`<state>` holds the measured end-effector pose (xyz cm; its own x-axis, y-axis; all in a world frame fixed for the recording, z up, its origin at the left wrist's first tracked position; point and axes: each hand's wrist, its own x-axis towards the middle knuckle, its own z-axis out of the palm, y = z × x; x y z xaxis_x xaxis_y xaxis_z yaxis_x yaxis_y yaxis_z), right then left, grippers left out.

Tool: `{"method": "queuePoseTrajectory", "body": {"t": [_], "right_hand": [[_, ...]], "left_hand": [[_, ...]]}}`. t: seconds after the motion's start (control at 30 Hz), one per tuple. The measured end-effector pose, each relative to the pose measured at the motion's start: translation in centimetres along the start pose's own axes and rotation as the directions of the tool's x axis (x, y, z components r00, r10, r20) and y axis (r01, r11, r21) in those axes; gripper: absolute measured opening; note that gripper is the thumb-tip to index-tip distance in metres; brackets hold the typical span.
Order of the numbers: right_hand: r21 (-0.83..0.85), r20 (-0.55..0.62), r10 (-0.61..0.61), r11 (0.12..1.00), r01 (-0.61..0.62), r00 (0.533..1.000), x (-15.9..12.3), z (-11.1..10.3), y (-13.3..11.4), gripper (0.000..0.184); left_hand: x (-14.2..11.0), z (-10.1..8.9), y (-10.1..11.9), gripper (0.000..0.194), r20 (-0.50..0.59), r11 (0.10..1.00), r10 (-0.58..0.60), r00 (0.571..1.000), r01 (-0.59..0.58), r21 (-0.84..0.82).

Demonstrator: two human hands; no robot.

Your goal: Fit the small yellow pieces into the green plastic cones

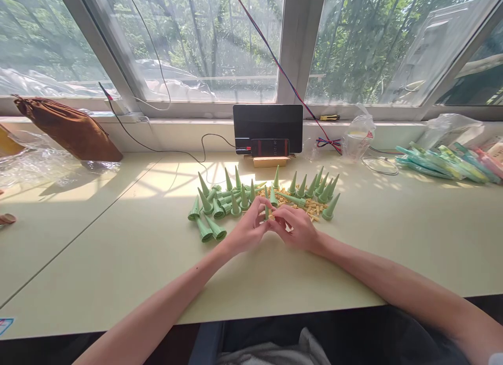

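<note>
Well, the left hand [249, 229] holds a cone [266, 203]; a pouch [68, 129] lies cinched.

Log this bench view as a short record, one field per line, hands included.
Left hand: holds a green cone in its fingers
Right hand: fingertips meet the left hand's, apparently pinching a small tan piece
Other cones: green, some upright, some lying on their sides
Loose pieces: many, small and tan, among the cones
Behind: phone in front of a tablet, wooden block below
Far left: brown drawstring pouch
Far right: coloured packets
Surface: pale table by a window
</note>
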<state>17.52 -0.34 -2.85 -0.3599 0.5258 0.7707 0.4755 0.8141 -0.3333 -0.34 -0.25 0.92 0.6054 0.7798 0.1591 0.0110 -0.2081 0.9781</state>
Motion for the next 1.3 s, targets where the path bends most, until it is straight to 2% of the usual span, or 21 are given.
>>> {"method": "queuePoseTrajectory", "body": {"t": [0.13,0.37,0.5,0.6,0.87,1.3], "right_hand": [[0.007,-0.002,-0.019,1.0,0.019,1.0,-0.05,0.01,0.02,0.009],[-0.009,0.017,0.009,1.0,-0.009,1.0,-0.14,0.04,0.0,0.011],[0.011,-0.011,0.023,1.0,-0.023,1.0,-0.18,0.09,-0.02,0.004],[0.029,-0.021,0.059,0.998,-0.059,0.998,-0.18,0.05,-0.1,0.007],[0.039,-0.025,0.089,0.995,-0.088,0.996,0.06,-0.03,-0.07,0.011],[0.119,-0.037,0.1,0.988,-0.095,0.994,0.26,-0.33,-0.09,0.009]], "left_hand": [[0.01,0.06,-0.1,0.017,0.0,1.0,0.008,1.0,-0.008,0.007],[0.06,0.1,-0.19,0.017,-0.019,1.0,0.006,1.0,-0.005,0.018],[0.06,0.18,-0.02,0.016,-0.031,1.0,0.014,0.999,-0.014,-0.01],[0.06,0.32,0.27,0.018,-0.049,1.0,0.005,0.999,-0.006,-0.014],[0.2,0.32,0.04,0.022,-0.142,0.992,0.048,0.989,-0.031,0.124],[0.16,0.25,-0.17,0.028,-0.128,0.991,0.014,0.992,0.003,0.134]]}}
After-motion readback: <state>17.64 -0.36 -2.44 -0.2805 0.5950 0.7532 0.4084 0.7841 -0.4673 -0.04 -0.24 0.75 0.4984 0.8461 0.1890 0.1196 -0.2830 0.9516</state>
